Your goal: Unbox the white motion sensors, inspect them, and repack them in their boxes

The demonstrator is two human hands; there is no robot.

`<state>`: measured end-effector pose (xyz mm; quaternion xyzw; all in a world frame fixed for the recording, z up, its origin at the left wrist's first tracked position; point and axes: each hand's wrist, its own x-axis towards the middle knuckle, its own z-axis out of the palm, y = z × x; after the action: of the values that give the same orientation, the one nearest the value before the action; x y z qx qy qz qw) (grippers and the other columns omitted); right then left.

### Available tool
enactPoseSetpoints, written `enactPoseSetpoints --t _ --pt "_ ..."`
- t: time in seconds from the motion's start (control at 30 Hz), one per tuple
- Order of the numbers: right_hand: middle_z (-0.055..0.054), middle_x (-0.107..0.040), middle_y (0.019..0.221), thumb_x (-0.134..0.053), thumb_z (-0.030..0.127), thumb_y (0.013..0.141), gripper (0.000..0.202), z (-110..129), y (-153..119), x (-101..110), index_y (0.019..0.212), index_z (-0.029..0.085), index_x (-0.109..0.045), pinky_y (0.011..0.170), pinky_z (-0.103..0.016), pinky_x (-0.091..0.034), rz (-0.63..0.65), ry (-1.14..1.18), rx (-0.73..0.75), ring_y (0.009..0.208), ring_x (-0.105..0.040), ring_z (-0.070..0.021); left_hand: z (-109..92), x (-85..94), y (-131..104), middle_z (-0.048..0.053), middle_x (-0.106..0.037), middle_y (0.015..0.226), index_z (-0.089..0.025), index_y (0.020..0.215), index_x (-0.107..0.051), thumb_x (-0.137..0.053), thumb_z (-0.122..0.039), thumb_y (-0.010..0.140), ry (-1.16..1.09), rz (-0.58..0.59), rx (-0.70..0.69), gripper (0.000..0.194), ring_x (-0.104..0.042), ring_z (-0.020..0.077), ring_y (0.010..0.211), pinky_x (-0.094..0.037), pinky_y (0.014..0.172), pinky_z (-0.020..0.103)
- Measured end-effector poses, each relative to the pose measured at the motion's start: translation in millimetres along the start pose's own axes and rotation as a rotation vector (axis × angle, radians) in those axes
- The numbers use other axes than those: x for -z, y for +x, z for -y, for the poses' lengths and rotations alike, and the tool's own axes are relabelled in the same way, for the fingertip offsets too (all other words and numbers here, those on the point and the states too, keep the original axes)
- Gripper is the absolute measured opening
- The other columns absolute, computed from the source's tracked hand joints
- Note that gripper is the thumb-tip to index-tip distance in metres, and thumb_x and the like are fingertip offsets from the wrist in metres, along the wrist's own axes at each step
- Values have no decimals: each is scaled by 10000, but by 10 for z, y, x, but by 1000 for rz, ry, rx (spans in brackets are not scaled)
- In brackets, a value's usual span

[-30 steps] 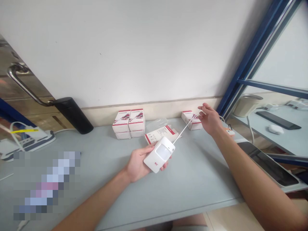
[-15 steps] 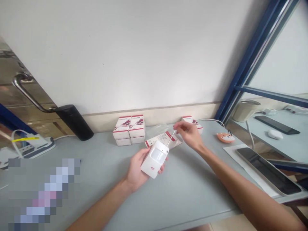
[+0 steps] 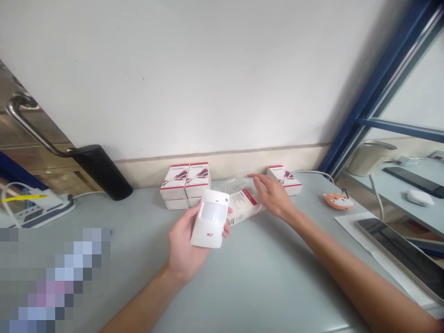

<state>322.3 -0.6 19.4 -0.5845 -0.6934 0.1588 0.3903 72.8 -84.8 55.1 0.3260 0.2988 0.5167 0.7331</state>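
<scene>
My left hand (image 3: 185, 243) is closed around a white motion sensor (image 3: 210, 222), its front facing me. The sensor has a pale window across the middle and a small red logo near its bottom edge. A short piece of its thin antenna shows at the top right corner. My right hand (image 3: 274, 194) is off the sensor, fingers stretched out and apart, at the right end of a printed leaflet (image 3: 241, 203). Behind the leaflet lies a clear plastic bag (image 3: 234, 182), partly hidden. I see nothing held in my right hand.
White-and-red boxes (image 3: 185, 185) are stacked by the wall; another box (image 3: 287, 180) stands behind my right hand. A black cylinder (image 3: 102, 173) and power strip (image 3: 45, 208) are at left. An orange animal-faced case (image 3: 338, 200) and a phone (image 3: 398, 254) lie at right.
My right hand has let go of the antenna and opened out over the leaflet. The sensor, in my left hand, has turned more upright and moved slightly left; its antenna shows much shorter.
</scene>
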Motion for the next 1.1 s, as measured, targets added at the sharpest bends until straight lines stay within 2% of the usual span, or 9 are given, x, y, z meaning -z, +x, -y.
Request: enactPoseSetpoints --t 0.1,0.23,0.3,0.4,0.5,0.67,0.8,0.93,1.1 --pt "-96 -725 1363 -445 446 1064 426 -99 264 -20 1321 255 -726 1131 -494 -430 88 33 -225 1332 -609 -344 -86 48 52 218 -744 1127 -72 1170 -727 -548 -359 961 -12 -26 -77 398 -690 270 756 -549 697 394" --pt "-83 -808 1076 -580 464 979 347 -95 405 -19 1018 209 -812 927 -408 -549 152 102 -284 1059 -728 -315 -108 80 97 226 -734 1181 -80 1267 -690 -564 -352 952 -37 -110 -80 435 -715 305 846 -580 753 430" --pt "-62 -809 1037 -637 415 935 271 -68 392 -14 977 214 -814 860 -368 -564 156 141 -289 998 -737 -281 -103 72 97 232 -735 1163 -62 1247 -693 -567 -343 945 -48 -135 -77 431 -717 306 847 -586 759 429" --pt "-45 -804 1081 -674 278 885 222 -6 337 -28 1059 232 -804 855 -332 -563 124 186 -282 973 -745 -230 -100 48 81 230 -738 1141 -55 1214 -705 -574 -336 936 -58 -121 -81 416 -711 290 818 -588 753 421" --pt "-48 -799 1079 -651 223 873 234 45 283 -43 1063 233 -788 876 -338 -558 40 207 -259 967 -745 -215 -101 19 58 218 -739 1148 -72 1184 -720 -576 -352 936 -74 -113 -103 401 -708 284 811 -589 758 427" --pt "-52 -787 1022 -686 260 831 181 -56 235 63 984 229 -779 882 -357 -554 -214 378 -162 960 -715 -223 -75 -16 7 213 -747 1128 -73 1109 -749 -582 -352 938 -73 -98 -81 367 -683 255 751 -557 694 380" --pt "-28 -757 945 -824 303 721 225 -266 270 259 925 229 -761 793 -312 -546 -328 696 -209 853 -673 -178 -37 -7 -14 220 -749 1142 -60 1131 -757 -565 -364 964 -38 -67 -36 396 -685 256 758 -545 712 371" --pt "-1 -729 933 -924 228 629 372 -410 319 427 960 251 -755 689 -234 -545 -271 1001 -296 822 -654 -137 10 6 5 237 -741 1180 -53 1165 -753 -547 -381 987 0 -43 45 426 -691 267 779 -539 728 378" --pt "-12 -714 991 -882 69 637 459 -388 314 469 1028 258 -731 773 -213 -603 -218 1208 -411 916 -694 -132 60 -9 9 236 -749 1177 -80 1210 -735 -532 -397 1001 -1 -10 139 431 -704 281 760 -532 702 389"
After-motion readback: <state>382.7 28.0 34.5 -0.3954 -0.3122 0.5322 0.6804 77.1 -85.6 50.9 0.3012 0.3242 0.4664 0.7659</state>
